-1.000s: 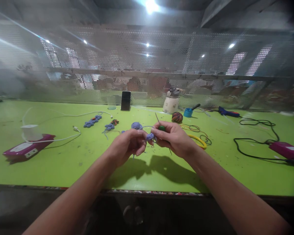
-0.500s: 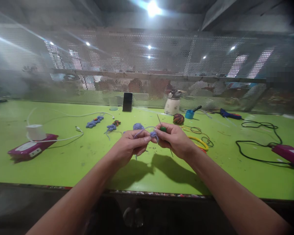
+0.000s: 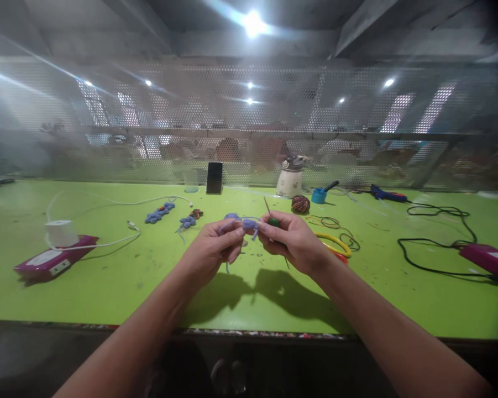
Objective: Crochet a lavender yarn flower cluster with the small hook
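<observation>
The small purple yarn piece (image 3: 250, 225) sits in the gap between the two hands, above the green table (image 3: 149, 293); its longer side runs roughly crosswise, from the left fingertips to the right ones, so neither hand is clearly nearer. The left hand (image 3: 218, 243) pinches its left end between thumb and fingers; the right hand (image 3: 292, 237) closes around a thin rod with a green grip (image 3: 274, 222), its thumb and fingertips meeting the right end of the piece.

The rod stands steeply across that line, its top leaning left and its lower end showing beneath the right hand; whether it passes through any loop is too small to tell. A purple strand arches over the piece from hand to hand; a short bit hangs at the right end, another below the left hand.

The purple yarn ball (image 3: 231, 216) lies just beyond the left fingers, partly hidden by them; the yellow ring (image 3: 335, 243) lies beside the right wrist; two purple flower pieces (image 3: 160, 213) lie off to the left.
</observation>
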The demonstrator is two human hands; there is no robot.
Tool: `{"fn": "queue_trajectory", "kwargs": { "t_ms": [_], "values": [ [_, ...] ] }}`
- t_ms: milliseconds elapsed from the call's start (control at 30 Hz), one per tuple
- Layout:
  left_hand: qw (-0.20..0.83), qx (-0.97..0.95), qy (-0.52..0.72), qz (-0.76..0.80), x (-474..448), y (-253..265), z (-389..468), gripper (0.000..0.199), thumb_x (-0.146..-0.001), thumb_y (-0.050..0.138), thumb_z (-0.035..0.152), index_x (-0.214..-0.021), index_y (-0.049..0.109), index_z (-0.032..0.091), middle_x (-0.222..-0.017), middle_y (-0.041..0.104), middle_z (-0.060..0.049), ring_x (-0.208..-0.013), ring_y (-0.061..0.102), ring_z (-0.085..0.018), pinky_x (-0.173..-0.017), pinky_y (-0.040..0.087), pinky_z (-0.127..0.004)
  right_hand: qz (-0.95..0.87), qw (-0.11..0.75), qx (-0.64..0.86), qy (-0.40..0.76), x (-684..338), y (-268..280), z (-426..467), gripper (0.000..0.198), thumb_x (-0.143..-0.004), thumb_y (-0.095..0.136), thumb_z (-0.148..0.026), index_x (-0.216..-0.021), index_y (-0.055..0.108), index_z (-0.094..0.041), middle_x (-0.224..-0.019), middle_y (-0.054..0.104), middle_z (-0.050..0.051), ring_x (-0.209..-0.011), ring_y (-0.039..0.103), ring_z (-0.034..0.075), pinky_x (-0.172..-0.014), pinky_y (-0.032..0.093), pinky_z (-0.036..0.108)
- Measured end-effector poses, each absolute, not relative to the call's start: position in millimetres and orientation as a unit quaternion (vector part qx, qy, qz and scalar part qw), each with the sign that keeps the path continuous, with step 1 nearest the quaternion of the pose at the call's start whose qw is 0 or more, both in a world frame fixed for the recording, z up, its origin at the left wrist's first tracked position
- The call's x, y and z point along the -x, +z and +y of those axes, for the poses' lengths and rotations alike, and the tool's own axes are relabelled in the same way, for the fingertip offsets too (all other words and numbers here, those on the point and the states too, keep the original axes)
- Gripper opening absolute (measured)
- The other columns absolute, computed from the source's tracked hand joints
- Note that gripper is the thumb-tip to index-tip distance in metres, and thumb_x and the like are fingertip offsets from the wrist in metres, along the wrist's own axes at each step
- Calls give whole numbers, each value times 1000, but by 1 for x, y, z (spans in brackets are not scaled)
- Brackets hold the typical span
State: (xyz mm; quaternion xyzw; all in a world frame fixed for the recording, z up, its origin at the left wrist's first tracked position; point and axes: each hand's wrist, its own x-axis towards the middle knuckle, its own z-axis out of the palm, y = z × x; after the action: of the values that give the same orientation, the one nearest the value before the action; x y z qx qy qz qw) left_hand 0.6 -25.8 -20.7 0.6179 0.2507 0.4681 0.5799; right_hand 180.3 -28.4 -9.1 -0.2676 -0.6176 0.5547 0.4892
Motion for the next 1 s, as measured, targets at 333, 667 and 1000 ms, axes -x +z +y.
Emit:
{"fn": "queue_trajectory", "kwargs": {
  "t_ms": [333, 667, 1000],
  "values": [
    [535, -646, 472, 270, 0, -23, -28, 23, -82, 67, 35, -71, 61, 15, -49, 57, 2, -45, 43, -8, -47, 31, -23, -610, 496, 248, 566, -180, -7, -31, 26, -74, 77, -33, -76, 60, -15, -53, 47, -7, -41, 30, 3, -41, 17, 22],
    [482, -682, 476, 275, 0, -23, -29, 19, -79, 65, 31, -67, 64, 16, -49, 57, 1, -46, 44, -10, -49, 35, -24, -668, 488, 292, 480, -182, -9, -32, 29, -75, 75, -40, -76, 60, -16, -46, 38, -9, -41, 27, 5, -39, 16, 22],
    [48, -770, 553, 315, -5, -24, -41, 15, -86, 59, 19, -85, 74, 21, -59, 59, -1, -57, 49, -15, -59, 38, -29, -710, 509, 304, 379, -186, -9, -32, 22, -82, 70, -37, -79, 63, -16, -52, 42, -7, -44, 30, 6, -41, 20, 23]
  ]
}}
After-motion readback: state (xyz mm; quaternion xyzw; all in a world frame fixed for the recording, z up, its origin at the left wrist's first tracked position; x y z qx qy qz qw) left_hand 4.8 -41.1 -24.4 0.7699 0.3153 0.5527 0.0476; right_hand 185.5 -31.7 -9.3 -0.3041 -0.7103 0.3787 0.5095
